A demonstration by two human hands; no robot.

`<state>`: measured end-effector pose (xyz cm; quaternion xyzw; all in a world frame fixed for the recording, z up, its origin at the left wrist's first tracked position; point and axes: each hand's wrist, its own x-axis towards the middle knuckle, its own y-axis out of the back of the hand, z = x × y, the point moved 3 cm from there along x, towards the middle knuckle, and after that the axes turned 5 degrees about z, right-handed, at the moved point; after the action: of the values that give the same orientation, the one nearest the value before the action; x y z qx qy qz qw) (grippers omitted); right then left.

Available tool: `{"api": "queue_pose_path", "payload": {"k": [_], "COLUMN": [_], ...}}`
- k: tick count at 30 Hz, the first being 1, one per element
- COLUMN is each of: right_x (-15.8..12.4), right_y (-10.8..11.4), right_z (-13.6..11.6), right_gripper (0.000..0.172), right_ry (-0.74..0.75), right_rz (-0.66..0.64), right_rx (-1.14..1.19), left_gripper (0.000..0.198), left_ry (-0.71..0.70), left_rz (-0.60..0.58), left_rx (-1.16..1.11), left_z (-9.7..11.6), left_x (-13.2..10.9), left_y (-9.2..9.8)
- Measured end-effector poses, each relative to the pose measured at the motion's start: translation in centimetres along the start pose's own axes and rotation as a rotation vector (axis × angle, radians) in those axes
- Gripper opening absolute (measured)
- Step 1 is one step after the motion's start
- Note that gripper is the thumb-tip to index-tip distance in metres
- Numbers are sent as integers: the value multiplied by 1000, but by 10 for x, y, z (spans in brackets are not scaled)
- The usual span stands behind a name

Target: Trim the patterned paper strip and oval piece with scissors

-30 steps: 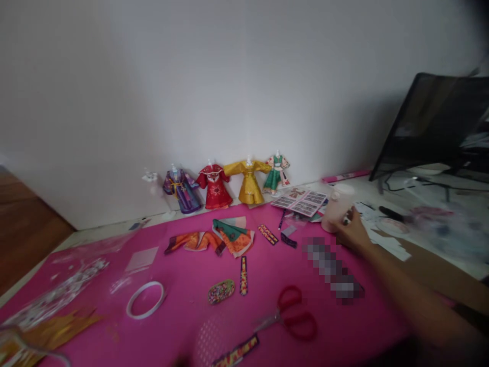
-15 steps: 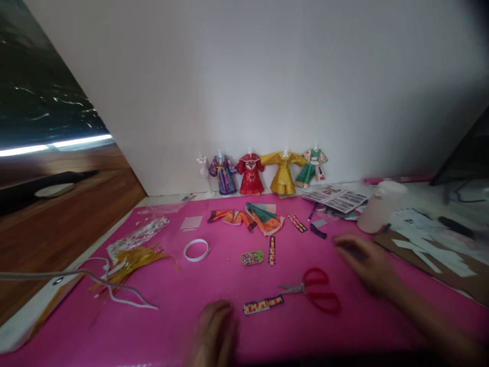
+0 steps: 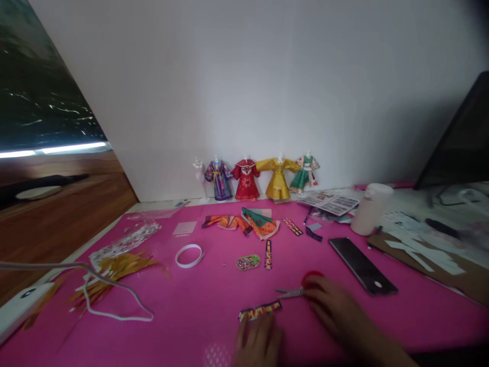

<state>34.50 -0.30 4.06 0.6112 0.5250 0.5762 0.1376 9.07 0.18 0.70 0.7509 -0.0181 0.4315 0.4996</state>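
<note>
Down at the near edge of the pink desk [image 3: 183, 316], the left hand [image 3: 257, 342] lies low and blurred, its fingertips right at the patterned paper strip [image 3: 260, 310]; whether it pinches the strip or only touches it, I cannot tell. Just beside it, the right hand [image 3: 336, 311] is over the red-handled scissors [image 3: 301, 288], covering most of the handles, blades pointing left toward the strip. How far the fingers have closed on the handles is hidden, so I cannot tell.

A little further out, right of the scissors, a dark phone [image 3: 362, 265] lies flat at a slant. Over on the left, a white cable [image 3: 114, 306] loops across the mat beside a heap of gold foil scraps [image 3: 114, 267], and a white tape ring [image 3: 188, 255] sits near the middle. Then an oval beaded piece [image 3: 248, 262] and a short upright strip [image 3: 268, 254], side by side.

Beyond those, a flat orange and green paper robe [image 3: 248, 224]. On the right, a pale bottle [image 3: 370, 209] stands by a brown board with white paper cut-outs [image 3: 416, 247]. Against the back wall, four little dressed paper gowns [image 3: 263, 178] stand in a row: purple, red, yellow, green.
</note>
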Motion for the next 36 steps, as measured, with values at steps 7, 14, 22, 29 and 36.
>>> {"api": "queue_pose_path", "payload": {"k": [7,14,22,29,36], "right_x": [1,43,96,101,101], "right_y": [-4,-19,-54,-60,-58], "right_z": [32,45,13,17,16], "right_gripper": [16,19,25,24,31], "right_ry": [-72,-95,-57,-94,-64], "right_rz": [26,-8,-119,-62,-77], "right_rx": [-139,-217,-162,-152,-83], "left_gripper": [18,20,22,22,32], "left_ry": [28,-195,-313,24,-14], "left_rz": [-65,-78,-74,-215,-240], "left_rx": [28,49,5,-115,-202], "left_z": [10,6,-10,-57,-59], "left_x": [7,30,56,103,102], "left_y": [-15,-29,-27,-10,-44]}}
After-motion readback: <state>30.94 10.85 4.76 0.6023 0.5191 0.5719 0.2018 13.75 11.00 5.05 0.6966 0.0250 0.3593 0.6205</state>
